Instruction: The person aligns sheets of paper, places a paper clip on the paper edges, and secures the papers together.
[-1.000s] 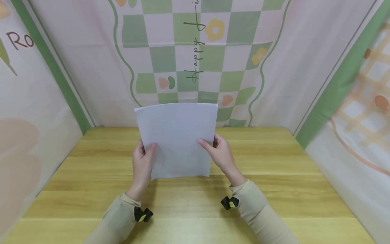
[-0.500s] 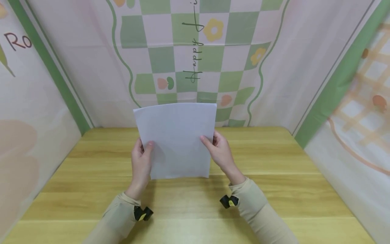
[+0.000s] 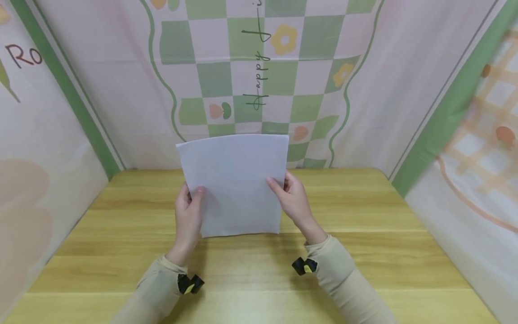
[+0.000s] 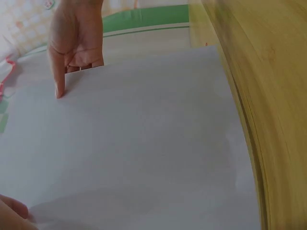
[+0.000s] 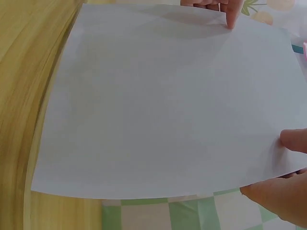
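Observation:
A blank white sheet of paper (image 3: 236, 180), perhaps several sheets together, is held up at a tilt between both hands. My left hand (image 3: 188, 218) grips its left edge, thumb on the near face and fingers behind. On the opposite edge my right hand (image 3: 294, 200) pinches it the same way, its thumb slightly higher. The left wrist view shows the paper (image 4: 134, 139) with the right hand (image 4: 76, 40) at the far edge. In the right wrist view the paper (image 5: 163, 105) bows slightly, with the right hand (image 5: 280, 191) at the lower right. Fingers behind the paper are mostly hidden.
A wooden table (image 3: 243, 274) lies beneath the hands and paper. Behind it hangs a cloth (image 3: 279, 76) with green checks, flowers and lettering, and printed cloths flank both sides. Each sleeve cuff carries a small black device, left (image 3: 190, 284) and right (image 3: 304, 266).
The paper's right side and my right hand have risen very slightly. Both hands keep their grip, and the rest of the scene looks almost the same.

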Available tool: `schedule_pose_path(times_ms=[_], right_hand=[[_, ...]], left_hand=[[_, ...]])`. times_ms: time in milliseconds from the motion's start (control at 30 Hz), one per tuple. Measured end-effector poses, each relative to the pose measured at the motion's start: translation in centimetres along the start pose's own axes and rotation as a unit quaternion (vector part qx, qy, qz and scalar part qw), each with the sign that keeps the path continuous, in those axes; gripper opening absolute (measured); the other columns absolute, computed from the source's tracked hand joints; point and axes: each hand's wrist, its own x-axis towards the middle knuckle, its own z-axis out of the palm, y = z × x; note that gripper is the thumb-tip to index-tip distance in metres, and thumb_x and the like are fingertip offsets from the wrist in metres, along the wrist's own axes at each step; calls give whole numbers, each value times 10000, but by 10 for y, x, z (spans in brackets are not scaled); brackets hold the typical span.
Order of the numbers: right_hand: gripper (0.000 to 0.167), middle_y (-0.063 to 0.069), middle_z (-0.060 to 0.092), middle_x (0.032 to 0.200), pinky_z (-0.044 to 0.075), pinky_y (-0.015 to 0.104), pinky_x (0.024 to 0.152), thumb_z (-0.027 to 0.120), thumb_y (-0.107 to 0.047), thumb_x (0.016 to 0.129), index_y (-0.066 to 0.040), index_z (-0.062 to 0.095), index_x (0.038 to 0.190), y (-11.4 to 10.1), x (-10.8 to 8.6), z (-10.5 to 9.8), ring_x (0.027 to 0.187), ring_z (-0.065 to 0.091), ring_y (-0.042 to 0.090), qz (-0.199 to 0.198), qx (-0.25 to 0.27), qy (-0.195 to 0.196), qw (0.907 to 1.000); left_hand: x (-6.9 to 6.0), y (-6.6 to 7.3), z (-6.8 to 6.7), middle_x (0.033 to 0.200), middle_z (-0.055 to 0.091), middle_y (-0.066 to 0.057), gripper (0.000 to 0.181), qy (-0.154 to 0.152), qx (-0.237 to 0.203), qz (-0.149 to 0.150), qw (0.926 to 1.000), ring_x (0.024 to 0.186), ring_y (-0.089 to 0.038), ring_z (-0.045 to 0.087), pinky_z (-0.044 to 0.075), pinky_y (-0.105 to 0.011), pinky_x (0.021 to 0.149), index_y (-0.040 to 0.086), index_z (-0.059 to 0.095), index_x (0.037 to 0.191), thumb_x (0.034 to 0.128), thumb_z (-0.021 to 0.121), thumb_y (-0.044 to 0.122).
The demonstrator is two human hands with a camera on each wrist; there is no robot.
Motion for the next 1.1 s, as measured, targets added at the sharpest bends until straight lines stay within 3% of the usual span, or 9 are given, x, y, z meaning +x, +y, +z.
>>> schedule_pose_path(times_ms=[333,567,833,1100], right_hand=[[382,183,607,1214,494,417,897,588,-178,942,-15,519,1280,0,0,1,1071,603,287,91,72,-24,9999],[387,182,601,1225,491,412,899,587,-176,943,-13,512,1285,-4,1,1,1082,598,284,-27,149,-40,9999],[354,183,621,1181,507,345,844,585,-175,944,-11,538,1254,-6,2,1,1032,615,271,-82,117,32,9999],[319,192,631,1155,515,314,817,572,-148,949,5,553,1228,-7,2,3,1008,623,267,-124,177,78,9997]], left_hand=[[0,3,0,1274,552,-121,337,35,-54,-51,10000,1138,-177,527,417,-325,943,7,476,1308,985,447,99],[2,6,2,1249,564,-128,330,109,-31,76,9999,1103,-177,541,432,-299,904,8,486,1297,982,448,99],[2,8,2,1232,572,-129,334,110,-49,180,9998,1089,-193,555,444,-349,906,14,475,1304,983,447,100],[3,9,4,1244,563,-132,331,114,-75,177,9998,1105,-163,531,407,-317,930,8,476,1303,984,425,80]])
